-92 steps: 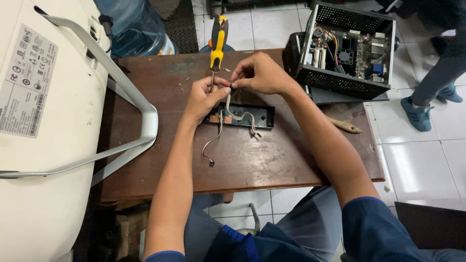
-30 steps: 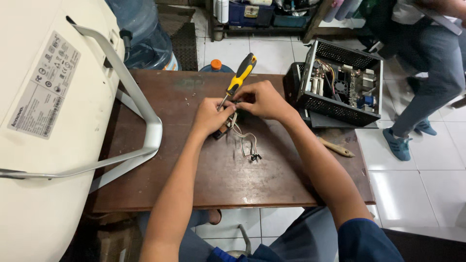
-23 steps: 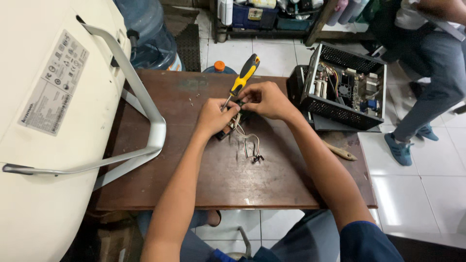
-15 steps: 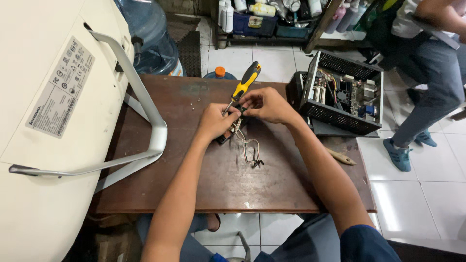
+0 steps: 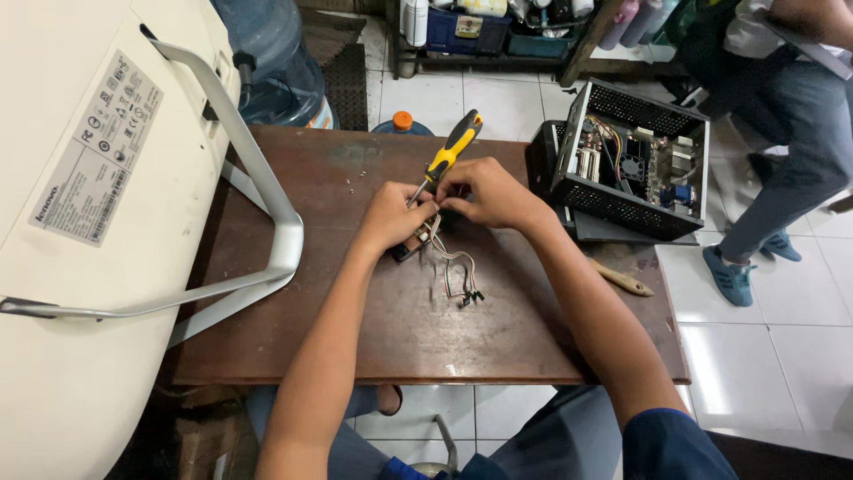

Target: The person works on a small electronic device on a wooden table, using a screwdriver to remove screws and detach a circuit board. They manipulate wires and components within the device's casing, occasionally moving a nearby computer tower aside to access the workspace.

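Brown wooden table (image 5: 293, 356) on white floor tiles, crowded workshop shelves beyond. Small dark part (image 5: 410, 247) near the table's middle, tilted up off the wood, thin wires (image 5: 455, 274) trailing from it toward the near edge. Left hand (image 5: 391, 216) curled over it, fingers pressed together around its upper end. Right hand (image 5: 484, 191) just beside, fingertips pinching the shaft of a yellow-and-black screwdriver (image 5: 451, 149), handle leaning away toward the far edge; tip hidden between the hands, so seating cannot be told. Likely slip: with the grip on the shaft rather than the handle and the part held only by fingers, tip could skid off and jab the left hand or scratch the part. Could also snag the loose wires and tear them at the joint. Tiny screws could roll off the table onto the tiles. Further out: open computer case (image 5: 635, 160) at the right edge, wooden stick (image 5: 622, 280) near it, big white casing (image 5: 80, 204) with grey stand on the left, water jug (image 5: 271, 62) behind, another person's legs (image 5: 782, 133) at far right.
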